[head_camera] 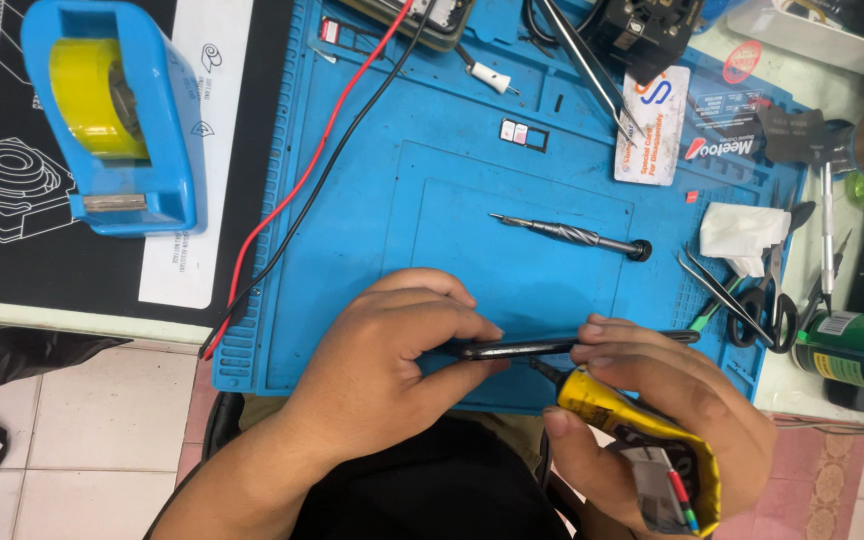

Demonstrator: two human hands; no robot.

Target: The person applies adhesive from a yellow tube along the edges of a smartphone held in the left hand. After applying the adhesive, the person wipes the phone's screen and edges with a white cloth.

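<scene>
My left hand (387, 365) pinches the left end of a thin dark phone (537, 347) held edge-on over the near edge of the blue work mat (432, 200). My right hand (667, 425) steadies the phone's right part with its upper fingers and squeezes a yellow glue tube (642, 430). The tube's black nozzle touches the phone's lower edge.
A slim screwdriver (572, 235) lies mid-mat. Tweezers (717, 290), scissors (767, 300) and a white tissue (742, 232) sit at the mat's right. A blue tape dispenser (112, 110) with yellow tape stands at left. Red and black wires (302, 180) cross the mat's left edge. A green bottle (857, 350) lies right.
</scene>
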